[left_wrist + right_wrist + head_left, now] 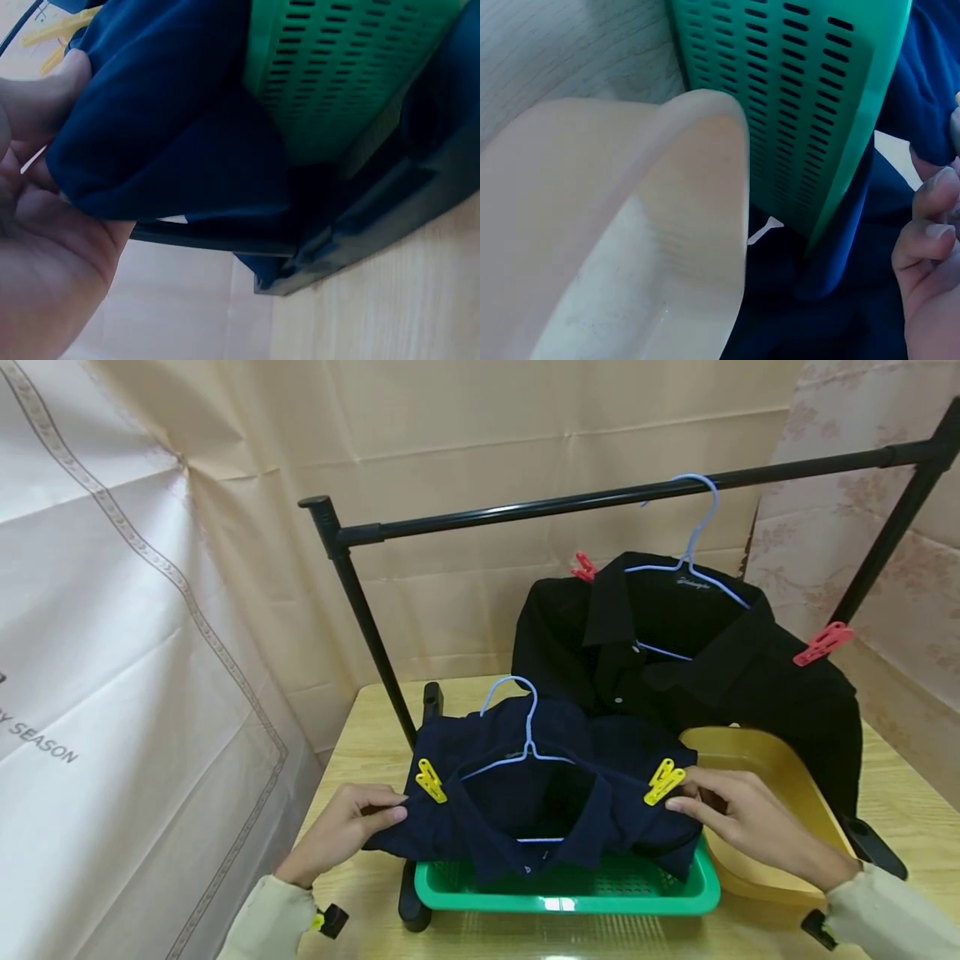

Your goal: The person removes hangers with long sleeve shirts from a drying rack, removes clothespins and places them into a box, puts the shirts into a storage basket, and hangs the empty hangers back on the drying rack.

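A navy collared shirt (480,822) on a light-blue hanger (530,718) lies over the green basket (570,904), its collar toward me. One yellow clothespin (431,781) is clipped at its left shoulder, another yellow clothespin (663,782) at its right. My left hand (345,827) pinches the left shoulder between thumb and fingers; the left wrist view shows the navy cloth (172,150) bunched beside the thumb. With thumb and fingertips my right hand (738,814) pinches the right shoulder, right beside the clothespin there. The hanger's hook stands up free of the rail.
A black rack's rail (510,513) crosses behind. From it hangs a black shirt (697,685) on a blue hanger (701,518), with a red clothespin (823,643) on one shoulder and another red clothespin (583,567) opposite. A yellow-tan basin (780,756) sits right of the basket on the wooden table (360,760).
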The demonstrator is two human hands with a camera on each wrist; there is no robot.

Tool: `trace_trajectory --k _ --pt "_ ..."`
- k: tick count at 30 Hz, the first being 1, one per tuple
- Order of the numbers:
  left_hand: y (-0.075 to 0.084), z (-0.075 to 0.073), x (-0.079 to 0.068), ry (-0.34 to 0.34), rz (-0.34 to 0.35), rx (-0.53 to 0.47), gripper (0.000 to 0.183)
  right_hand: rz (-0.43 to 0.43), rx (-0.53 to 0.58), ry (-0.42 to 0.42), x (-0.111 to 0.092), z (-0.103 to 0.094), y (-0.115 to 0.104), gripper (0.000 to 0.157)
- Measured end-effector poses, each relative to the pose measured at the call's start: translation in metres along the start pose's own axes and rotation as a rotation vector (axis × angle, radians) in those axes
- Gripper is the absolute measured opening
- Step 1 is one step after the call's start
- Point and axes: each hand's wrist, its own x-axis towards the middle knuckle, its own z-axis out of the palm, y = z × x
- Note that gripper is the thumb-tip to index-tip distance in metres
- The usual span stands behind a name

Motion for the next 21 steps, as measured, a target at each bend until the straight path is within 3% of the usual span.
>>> trace_trajectory --k 9,15,21 --pt "0.001 0.006 0.0 0.051 -0.081 -0.142 0.02 0.154 -0.017 -0.026 0.007 -0.002 -0.006 0.015" --pt "0.0 0.008 0.0 0.099 -0.167 -0.19 0.023 0.218 0.041 -0.038 0.012 -0.006 -0.009 0.033" --pt "-0.002 0.008 0.0 0.111 -0.19 -0.205 0.023 0.252 0.149 -0.057 0.015 -0.011 -0.012 0.025"
